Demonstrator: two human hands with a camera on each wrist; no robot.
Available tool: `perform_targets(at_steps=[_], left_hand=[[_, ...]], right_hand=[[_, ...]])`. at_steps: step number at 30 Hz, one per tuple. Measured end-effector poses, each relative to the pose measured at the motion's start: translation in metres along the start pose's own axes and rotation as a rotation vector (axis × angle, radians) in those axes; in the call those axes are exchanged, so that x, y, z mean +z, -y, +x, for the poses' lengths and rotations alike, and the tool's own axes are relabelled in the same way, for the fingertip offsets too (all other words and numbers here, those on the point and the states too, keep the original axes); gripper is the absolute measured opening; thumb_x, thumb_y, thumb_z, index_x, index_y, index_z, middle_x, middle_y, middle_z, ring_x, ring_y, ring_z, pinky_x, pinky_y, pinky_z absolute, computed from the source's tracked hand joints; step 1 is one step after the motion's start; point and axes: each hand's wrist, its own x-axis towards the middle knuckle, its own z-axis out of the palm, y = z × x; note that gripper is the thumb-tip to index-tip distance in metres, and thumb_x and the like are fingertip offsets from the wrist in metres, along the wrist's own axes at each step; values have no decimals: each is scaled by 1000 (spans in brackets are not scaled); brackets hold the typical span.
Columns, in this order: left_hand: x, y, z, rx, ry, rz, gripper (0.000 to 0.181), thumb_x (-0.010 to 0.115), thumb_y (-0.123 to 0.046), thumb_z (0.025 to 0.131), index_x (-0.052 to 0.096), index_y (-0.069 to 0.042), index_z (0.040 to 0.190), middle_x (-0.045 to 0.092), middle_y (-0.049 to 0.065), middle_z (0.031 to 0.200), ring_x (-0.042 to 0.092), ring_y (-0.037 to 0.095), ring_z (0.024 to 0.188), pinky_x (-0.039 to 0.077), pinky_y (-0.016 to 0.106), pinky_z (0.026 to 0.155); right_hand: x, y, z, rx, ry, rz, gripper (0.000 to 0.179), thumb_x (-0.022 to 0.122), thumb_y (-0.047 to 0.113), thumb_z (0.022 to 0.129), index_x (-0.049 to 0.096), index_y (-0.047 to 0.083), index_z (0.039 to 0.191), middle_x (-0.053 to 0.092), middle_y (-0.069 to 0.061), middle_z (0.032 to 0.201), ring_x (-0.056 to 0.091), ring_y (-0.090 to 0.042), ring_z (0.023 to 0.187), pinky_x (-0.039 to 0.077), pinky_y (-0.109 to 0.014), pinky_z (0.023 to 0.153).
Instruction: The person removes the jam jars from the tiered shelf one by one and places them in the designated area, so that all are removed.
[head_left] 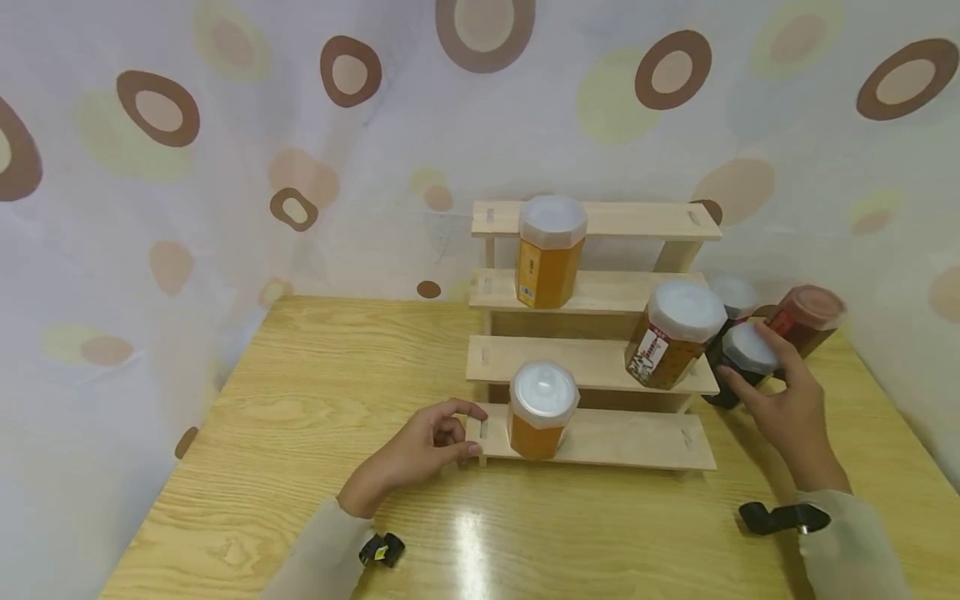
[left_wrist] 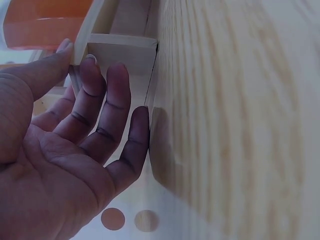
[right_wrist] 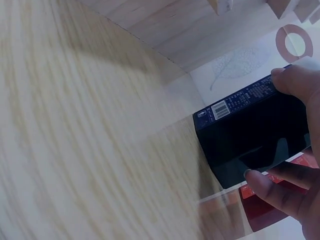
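A light wooden step rack (head_left: 592,362) stands on the table. My left hand (head_left: 423,446) holds the left end of its lowest step between thumb and index finger; in the left wrist view the other fingers (left_wrist: 117,90) curl loosely beside it. To the right of the rack, my right hand (head_left: 791,408) grips a dark jar (right_wrist: 250,132) with a whitish lid (head_left: 750,347), thumb and fingers on opposite sides. The jar's barcode label shows in the right wrist view. Close by are a red-brown jar (head_left: 806,317) and another pale-lidded jar (head_left: 733,296).
An amber jar (head_left: 547,271) stands high on the rack, a brown jar with a white label (head_left: 671,337) at its right, and another amber jar (head_left: 542,429) on the lowest step. Behind the table (head_left: 322,375) hangs a wall covering with ring patterns (head_left: 351,73).
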Motion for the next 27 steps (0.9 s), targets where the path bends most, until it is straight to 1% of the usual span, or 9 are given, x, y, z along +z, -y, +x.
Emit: perform_targets(at_steps=[3, 7, 10, 12, 17, 21, 24, 27], left_hand=[[0, 2, 0, 15, 5, -5, 38, 73, -3, 97, 59, 0, 132, 64, 17, 77, 49, 9, 64, 41, 21, 61], [0, 4, 0, 23, 7, -10, 38, 72, -3, 97, 59, -1, 132, 64, 14, 77, 52, 9, 64, 42, 21, 60], [0, 5, 0, 30, 8, -10, 38, 72, -2, 97, 59, -1, 132, 64, 13, 77, 52, 9, 64, 42, 21, 60], [0, 5, 0, 25, 8, -12, 38, 72, -2, 97, 59, -1, 132, 64, 14, 77, 52, 10, 65, 42, 21, 60], [1, 3, -2, -13, 4, -22, 38, 72, -2, 97, 59, -1, 133, 64, 18, 78, 52, 10, 65, 42, 21, 61], [0, 2, -2, -31, -1, -17, 38, 72, -3, 97, 60, -4, 133, 64, 13, 77, 52, 9, 64, 42, 21, 60], [-1, 1, -1, -21, 4, -16, 39, 72, -3, 97, 59, -5, 134, 64, 10, 77, 52, 10, 64, 42, 21, 60], [-1, 1, -1, -12, 8, -18, 39, 72, -2, 97, 59, -4, 134, 64, 10, 77, 53, 12, 65, 42, 21, 60]], right_hand=[[0, 0, 0, -6, -5, 8, 85, 87, -10, 76, 56, 19, 150, 59, -22, 137, 48, 8, 107, 37, -10, 87], [1, 0, 1, -9, -6, 15, 85, 86, -10, 76, 55, 18, 150, 58, -18, 138, 48, 7, 109, 37, -10, 87], [1, -1, 0, -1, -3, 11, 84, 86, -9, 77, 55, 17, 150, 59, -20, 139, 48, 8, 108, 37, -10, 87], [1, 0, -1, 12, 12, -11, 83, 87, -5, 79, 54, 19, 151, 58, -23, 138, 46, 10, 106, 37, -10, 86], [-2, 3, -2, 20, 45, -75, 83, 88, 3, 82, 51, 23, 154, 59, -28, 137, 42, 14, 99, 35, -10, 82], [-3, 3, -1, 18, 48, -79, 83, 87, 4, 83, 50, 24, 155, 58, -27, 139, 42, 13, 101, 35, -11, 84], [-3, 3, -2, 24, 52, -83, 83, 86, 5, 84, 48, 25, 155, 57, -27, 140, 43, 12, 104, 34, -11, 86], [-5, 1, -3, 4, 71, -95, 84, 86, 4, 84, 46, 23, 156, 56, -27, 141, 43, 11, 106, 34, -10, 87]])
